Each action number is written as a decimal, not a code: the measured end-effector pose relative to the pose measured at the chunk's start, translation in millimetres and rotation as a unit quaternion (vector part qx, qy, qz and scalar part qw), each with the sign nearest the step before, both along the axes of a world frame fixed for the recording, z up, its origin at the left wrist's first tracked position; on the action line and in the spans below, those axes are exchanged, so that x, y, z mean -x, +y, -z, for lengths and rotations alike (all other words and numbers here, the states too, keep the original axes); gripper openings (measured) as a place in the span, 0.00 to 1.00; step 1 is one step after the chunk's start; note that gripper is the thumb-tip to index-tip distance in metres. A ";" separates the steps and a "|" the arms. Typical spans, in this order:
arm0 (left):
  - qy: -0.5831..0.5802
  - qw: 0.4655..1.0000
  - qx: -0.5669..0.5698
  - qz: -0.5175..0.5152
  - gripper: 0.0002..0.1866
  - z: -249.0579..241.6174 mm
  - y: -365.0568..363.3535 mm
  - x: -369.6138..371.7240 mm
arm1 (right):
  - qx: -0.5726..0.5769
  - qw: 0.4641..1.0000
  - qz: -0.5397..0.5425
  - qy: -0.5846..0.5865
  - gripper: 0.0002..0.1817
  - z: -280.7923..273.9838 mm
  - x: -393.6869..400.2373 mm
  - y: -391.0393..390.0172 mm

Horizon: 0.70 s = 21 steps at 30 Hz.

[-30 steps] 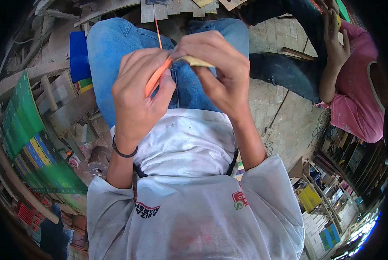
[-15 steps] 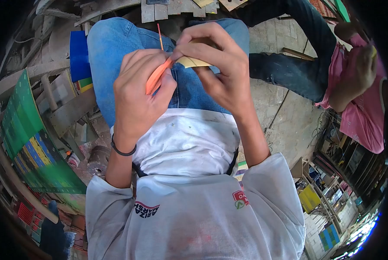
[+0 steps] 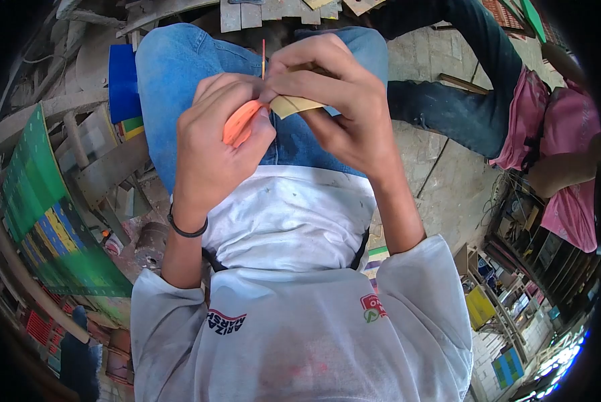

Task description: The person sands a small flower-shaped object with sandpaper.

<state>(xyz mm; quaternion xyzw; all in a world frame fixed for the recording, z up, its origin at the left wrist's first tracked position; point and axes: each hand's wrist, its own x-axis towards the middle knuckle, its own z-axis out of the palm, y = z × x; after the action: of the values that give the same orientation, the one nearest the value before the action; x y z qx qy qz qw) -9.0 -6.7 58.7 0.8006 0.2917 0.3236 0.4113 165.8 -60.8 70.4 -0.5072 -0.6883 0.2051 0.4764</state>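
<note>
1. By the left hand (image 3: 213, 130), curled above the lap (image 3: 297, 144), an orange piece (image 3: 243, 120) is pinched.
2. By the right hand (image 3: 347, 104), arched alongside, a yellowish sheet (image 3: 295, 104) is pinched.
3. Both pieces are partly hidden.

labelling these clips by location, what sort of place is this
Probably a workshop, perhaps for woodwork and painting: wooden planks show at the top edge, a green board with blue and yellow stripes at the left, and the right hand holds a yellowish sheet, perhaps sandpaper.
</note>
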 end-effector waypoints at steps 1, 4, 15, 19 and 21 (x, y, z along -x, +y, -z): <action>-0.001 1.000 0.000 0.002 0.09 0.0 0.0 0.1 | 0.000 1.000 0.002 -0.001 0.18 1.7 -1.0 0.0; -0.010 1.000 0.020 -0.006 0.08 -0.5 -0.7 0.7 | 0.005 1.000 0.014 0.010 0.17 4.4 -3.3 1.9; -0.015 0.998 0.062 0.000 0.11 1.7 -1.4 1.9 | 0.019 0.999 0.037 0.008 0.18 1.5 -12.7 -2.6; -0.019 1.000 0.011 0.000 0.14 1.8 1.6 -0.1 | 0.003 0.990 0.088 0.107 0.16 2.3 -4.6 -11.5; -0.008 0.997 -0.080 -0.006 0.20 3.8 2.7 -2.5 | 0.030 0.984 0.111 0.135 0.15 -2.2 2.8 -20.1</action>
<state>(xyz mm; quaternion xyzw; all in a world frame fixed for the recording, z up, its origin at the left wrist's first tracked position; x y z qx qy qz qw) -6.5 -4.0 54.9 0.8263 0.2668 0.3549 0.3466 163.0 -81.0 72.6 -0.5622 -0.5502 0.2385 0.5695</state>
